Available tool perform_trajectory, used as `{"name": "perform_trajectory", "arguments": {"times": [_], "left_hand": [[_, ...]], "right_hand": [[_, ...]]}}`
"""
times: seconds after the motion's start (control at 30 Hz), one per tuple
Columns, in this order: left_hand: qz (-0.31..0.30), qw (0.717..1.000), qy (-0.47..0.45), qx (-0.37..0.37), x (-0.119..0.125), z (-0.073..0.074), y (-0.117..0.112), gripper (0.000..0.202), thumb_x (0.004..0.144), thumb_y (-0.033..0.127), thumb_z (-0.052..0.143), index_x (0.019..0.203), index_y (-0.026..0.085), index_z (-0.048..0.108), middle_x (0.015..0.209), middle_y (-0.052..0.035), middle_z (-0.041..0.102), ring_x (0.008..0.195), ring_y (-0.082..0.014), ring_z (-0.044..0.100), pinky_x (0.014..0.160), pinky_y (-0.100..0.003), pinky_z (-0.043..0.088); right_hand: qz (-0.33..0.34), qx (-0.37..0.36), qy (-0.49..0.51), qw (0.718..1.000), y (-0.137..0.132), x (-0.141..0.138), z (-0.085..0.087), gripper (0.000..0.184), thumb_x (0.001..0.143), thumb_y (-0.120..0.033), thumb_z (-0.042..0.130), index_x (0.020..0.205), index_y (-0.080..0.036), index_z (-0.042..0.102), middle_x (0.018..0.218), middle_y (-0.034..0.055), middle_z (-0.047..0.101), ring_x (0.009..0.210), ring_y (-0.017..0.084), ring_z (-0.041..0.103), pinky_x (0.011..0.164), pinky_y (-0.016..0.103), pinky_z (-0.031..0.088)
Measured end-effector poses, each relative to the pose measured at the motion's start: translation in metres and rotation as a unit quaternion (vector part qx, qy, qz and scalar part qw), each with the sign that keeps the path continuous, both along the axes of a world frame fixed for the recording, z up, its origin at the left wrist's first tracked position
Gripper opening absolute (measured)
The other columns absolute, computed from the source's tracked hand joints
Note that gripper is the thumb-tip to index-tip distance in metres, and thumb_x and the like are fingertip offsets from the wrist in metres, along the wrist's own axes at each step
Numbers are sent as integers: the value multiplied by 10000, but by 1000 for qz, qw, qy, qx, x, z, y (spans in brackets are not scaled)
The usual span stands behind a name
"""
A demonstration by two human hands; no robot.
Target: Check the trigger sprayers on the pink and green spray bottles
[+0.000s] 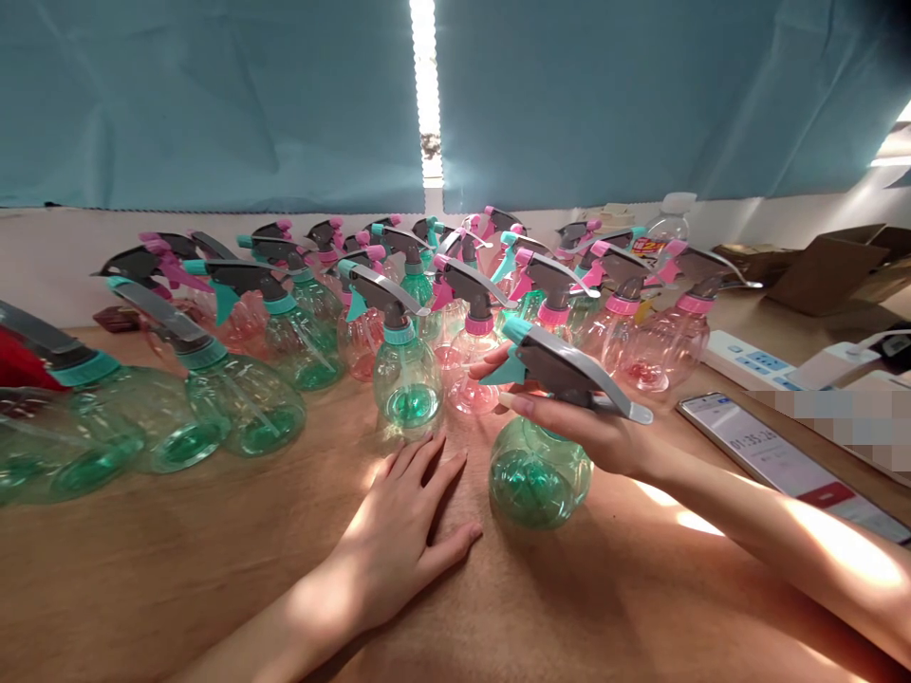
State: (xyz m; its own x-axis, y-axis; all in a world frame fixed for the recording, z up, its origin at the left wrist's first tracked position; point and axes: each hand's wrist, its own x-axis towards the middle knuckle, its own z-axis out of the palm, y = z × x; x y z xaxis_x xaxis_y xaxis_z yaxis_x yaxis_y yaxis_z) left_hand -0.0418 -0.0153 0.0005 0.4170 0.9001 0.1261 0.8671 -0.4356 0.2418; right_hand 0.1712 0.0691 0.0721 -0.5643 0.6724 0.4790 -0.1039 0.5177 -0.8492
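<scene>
My right hand (569, 417) is wrapped round the grey and teal trigger head (569, 365) of a green spray bottle (537, 479) that stands on the wooden table (213, 569), just right of centre. My left hand (399, 541) lies flat on the table with its fingers spread, holding nothing, to the left of that bottle. Its fingertips reach towards another green spray bottle (407, 379) standing just beyond them.
Several green and pink spray bottles (641, 332) stand in rows across the back of the table, more green ones (234, 398) at the left. A phone (783, 465) lies at the right, cardboard boxes (832, 266) behind it. A blue curtain (213, 95) hangs behind.
</scene>
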Motion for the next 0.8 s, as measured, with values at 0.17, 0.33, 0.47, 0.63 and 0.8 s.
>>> {"name": "perform_trajectory", "arguments": {"times": [0.17,0.33,0.47,0.63,0.8], "left_hand": [[0,1000,-7,-1,0,2,1,600,907,505,533,1417,210,417,1490,-133,373,1337,-350,343,1060,-544,313],[2,1000,-4,-13,2,6,0,582,905,490,546,1403,210,436,1488,-136,378,1335,-355,346,1054,-554,321],[2,1000,-6,-11,2,6,0,589,905,489,548,1413,216,425,1487,-132,381,1336,-354,345,1054,-551,322],[1,1000,3,-8,2,4,2,589,911,504,530,1405,199,434,1490,-141,373,1336,-353,342,1054,-548,320],[0,1000,-1,3,1,3,1,584,912,516,519,1401,207,437,1481,-135,386,1326,-350,354,1048,-542,329]], "right_hand": [[0,5,0,1000,1,1,0,224,850,-184,609,1072,-214,599,1133,54,673,1042,181,638,807,307,537],[7,8,3,1000,1,0,0,215,852,-194,611,1064,-226,601,1149,45,661,1035,175,635,796,300,533],[10,1,11,1000,2,0,-2,226,855,-203,607,1079,-234,601,1117,40,657,1057,183,625,811,309,525],[-25,10,-27,999,3,2,-3,122,871,-276,590,973,-210,599,877,14,636,866,173,623,721,309,504],[-43,-1,-52,998,5,8,-8,123,863,-330,600,831,-212,581,732,-15,551,684,146,566,597,290,477]]}}
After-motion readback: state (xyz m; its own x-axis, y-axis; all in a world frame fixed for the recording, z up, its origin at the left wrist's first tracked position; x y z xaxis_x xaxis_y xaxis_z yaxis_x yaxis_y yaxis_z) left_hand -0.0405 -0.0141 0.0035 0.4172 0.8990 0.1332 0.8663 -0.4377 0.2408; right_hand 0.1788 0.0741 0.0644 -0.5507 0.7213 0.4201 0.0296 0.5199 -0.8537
